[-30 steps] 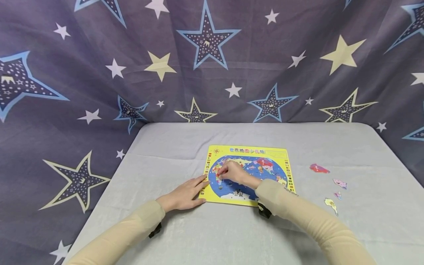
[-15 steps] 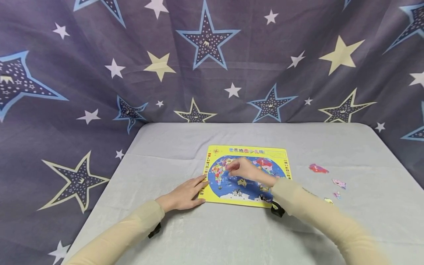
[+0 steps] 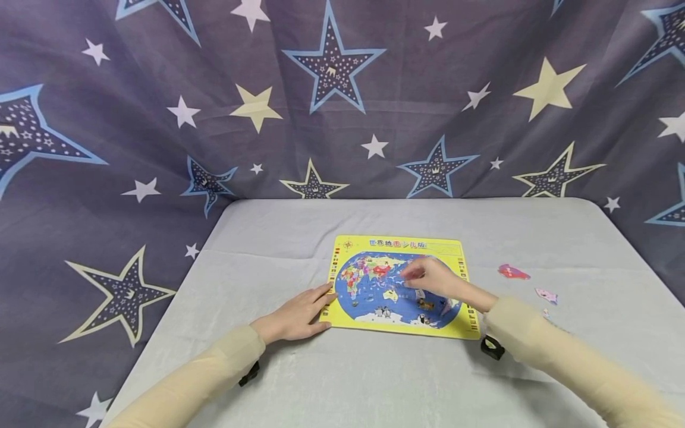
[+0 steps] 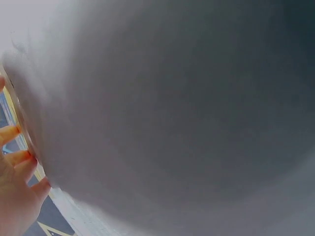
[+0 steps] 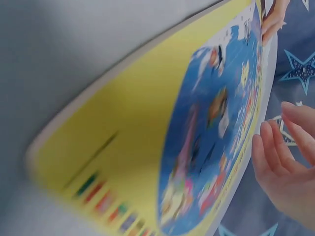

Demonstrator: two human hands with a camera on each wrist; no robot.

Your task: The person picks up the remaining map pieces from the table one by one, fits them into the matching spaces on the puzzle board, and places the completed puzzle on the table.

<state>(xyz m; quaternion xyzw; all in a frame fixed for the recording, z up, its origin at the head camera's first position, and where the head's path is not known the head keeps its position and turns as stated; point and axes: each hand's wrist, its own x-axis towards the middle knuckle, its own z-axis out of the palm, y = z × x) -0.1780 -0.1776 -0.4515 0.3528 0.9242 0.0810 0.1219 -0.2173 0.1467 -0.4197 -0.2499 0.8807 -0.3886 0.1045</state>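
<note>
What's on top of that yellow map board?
The board shows a map with penguins; the left hand overlaps its left edge. The right hand hides part of the map's upper right.

On the pale grey table [image 3: 299,380] lie a yellow-bordered map board [image 3: 401,306] and, to its right, loose coloured pieces [image 3: 514,272].

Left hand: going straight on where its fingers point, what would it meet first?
The board, at its left edge, where the left hand seems in contact. Whether it would slide over or push it isn't clear.
</note>
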